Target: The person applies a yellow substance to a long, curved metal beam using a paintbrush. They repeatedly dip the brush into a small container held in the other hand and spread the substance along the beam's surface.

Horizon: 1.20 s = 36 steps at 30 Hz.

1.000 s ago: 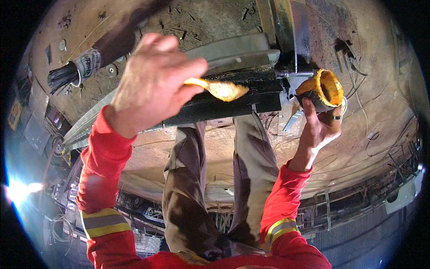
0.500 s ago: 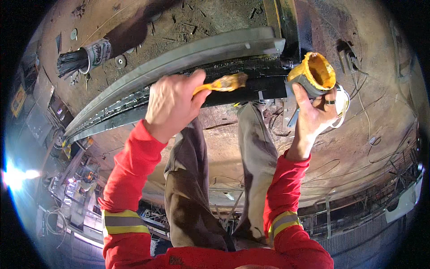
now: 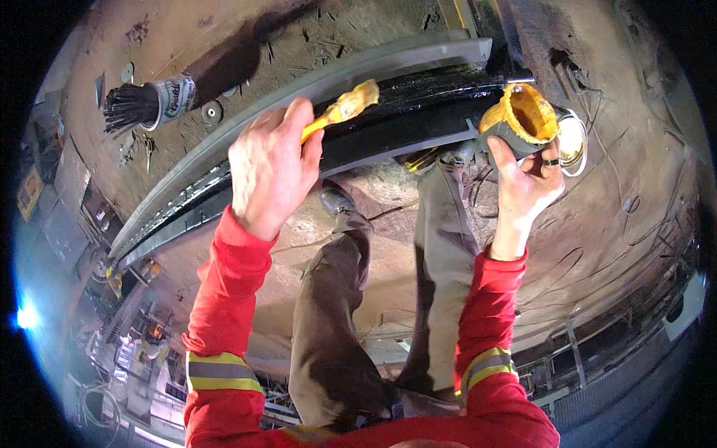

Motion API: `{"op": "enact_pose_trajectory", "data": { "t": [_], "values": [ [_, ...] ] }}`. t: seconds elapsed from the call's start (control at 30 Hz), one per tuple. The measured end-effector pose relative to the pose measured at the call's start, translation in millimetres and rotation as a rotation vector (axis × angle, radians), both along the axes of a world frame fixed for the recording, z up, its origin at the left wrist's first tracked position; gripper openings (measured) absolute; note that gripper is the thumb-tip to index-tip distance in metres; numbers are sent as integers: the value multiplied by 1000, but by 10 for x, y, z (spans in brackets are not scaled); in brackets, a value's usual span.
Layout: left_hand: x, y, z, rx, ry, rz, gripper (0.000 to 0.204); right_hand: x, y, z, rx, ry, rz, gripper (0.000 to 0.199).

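My left hand point(image 3: 272, 160) is closed round the handle of a yellow-smeared paintbrush point(image 3: 345, 107). Its bristles point up and to the right, in front of a long curved steel beam point(image 3: 418, 119) with glossy black faces and a grey outer flange. I cannot tell from this angle whether the bristles touch the beam. At the beam's right end, my right hand point(image 3: 524, 179) grips a dark cup point(image 3: 512, 136) from below. Thick yellow paint coats its rim and inside, and its mouth tilts to the right.
Beyond the beam, a tin point(image 3: 175, 98) lies on its side with many thin dark rods point(image 3: 128, 110) sticking out. A metal disc point(image 3: 213, 112) lies beside it. Cables point(image 3: 626, 205) trail over the floor at right. Bright light glares at far left point(image 3: 27, 317). My shoe point(image 3: 337, 197) stands close to the beam.
My left hand has shifted slightly left, and the brush has swung from pointing right to pointing up and right. The cup stays in my right hand, and the whole view has shifted a little.
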<state>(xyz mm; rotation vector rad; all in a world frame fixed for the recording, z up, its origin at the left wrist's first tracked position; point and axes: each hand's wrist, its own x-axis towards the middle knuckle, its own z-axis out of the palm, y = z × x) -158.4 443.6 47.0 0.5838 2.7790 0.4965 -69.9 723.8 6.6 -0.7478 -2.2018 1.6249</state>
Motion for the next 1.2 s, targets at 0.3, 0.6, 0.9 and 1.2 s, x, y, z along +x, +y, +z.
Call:
{"op": "enact_pose_trajectory", "data": {
  "t": [0.3,0.6,0.9,1.2],
  "values": [
    [848,-25,-731,162,82,41,20,-194,180,242,28,70,263,56],
    [1129,-82,-964,255,257,151,23,-592,287,-286,41,328,385,41],
    [1321,-208,-900,155,394,178,15,-648,270,-789,-51,391,677,48],
    [1400,-436,-786,337,198,390,12,-303,339,-690,-97,469,597,43]
  ]
}}
